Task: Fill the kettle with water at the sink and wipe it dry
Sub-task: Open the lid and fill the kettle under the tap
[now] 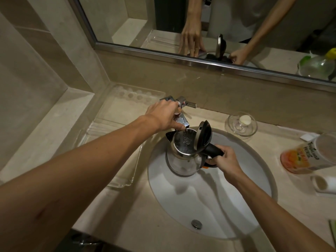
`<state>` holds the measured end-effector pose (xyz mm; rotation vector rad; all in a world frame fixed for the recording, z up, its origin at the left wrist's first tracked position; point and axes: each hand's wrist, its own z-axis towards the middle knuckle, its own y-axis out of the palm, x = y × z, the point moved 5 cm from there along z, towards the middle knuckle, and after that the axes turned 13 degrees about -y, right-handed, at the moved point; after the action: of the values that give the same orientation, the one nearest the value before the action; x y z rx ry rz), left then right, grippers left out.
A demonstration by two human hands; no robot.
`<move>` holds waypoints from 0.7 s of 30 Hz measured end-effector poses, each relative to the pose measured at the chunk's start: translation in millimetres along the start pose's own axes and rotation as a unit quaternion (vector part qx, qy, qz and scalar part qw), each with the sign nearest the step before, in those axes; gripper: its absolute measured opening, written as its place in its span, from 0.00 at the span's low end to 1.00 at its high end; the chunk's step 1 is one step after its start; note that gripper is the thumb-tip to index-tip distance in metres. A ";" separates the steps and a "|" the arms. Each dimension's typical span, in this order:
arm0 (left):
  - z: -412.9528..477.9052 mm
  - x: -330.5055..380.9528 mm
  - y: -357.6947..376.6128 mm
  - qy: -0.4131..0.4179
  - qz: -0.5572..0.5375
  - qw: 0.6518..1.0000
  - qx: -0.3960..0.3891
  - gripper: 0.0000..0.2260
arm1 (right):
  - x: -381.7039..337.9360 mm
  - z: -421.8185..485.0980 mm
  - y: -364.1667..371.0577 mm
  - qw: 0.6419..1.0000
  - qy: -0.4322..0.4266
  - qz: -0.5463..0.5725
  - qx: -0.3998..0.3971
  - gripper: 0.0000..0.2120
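Two hands in view, both engaged. Right hand (225, 160) is wrapped tight around the black handle (213, 150) of the kettle (181, 162), holding it upright over the sink basin (209, 200), directly under the tap (181, 121). Left hand (163, 115) rests on top of the tap. Its reflection in the mirror (127, 24) shows the fingers laid fairly straight over the fitting, not clenched, and the thumb points down beside the spout. Kettle lid (203, 137) stands hinged open on the handle side. Water (185, 138) falls from the spout into the kettle mouth, and a pool is visible inside. Whether the kettle base touches the basin cannot be determined. Drain (196, 224) sits at the near side of the basin. On the counter (163, 224), left of the basin, lies a clear plastic tray (116, 110). Right of the tap, a glass dish (231, 124) holds a pale soap (245, 119). Further right, a juice bottle (300, 157) lies on its side, with a white cup (321, 184) tipped over just beside it.
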<state>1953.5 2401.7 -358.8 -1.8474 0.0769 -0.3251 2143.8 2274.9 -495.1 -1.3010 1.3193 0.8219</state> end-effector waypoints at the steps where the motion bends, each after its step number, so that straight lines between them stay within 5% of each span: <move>1: -0.3 0.1 -0.1 0.000 0.001 1.000 0.000 0.23 | 0.3 0.1 -0.2 1.000 0.001 0.000 0.001 0.16; 21: 0.5 -0.3 2.1 -0.001 0.006 1.000 -0.004 0.25 | 7.7 -1.8 2.5 1.000 0.018 0.019 0.009 0.13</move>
<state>1953.5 2401.5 -361.0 -1.8543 0.0870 -0.3155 2142.2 2271.8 -502.6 -1.2856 1.3814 0.8148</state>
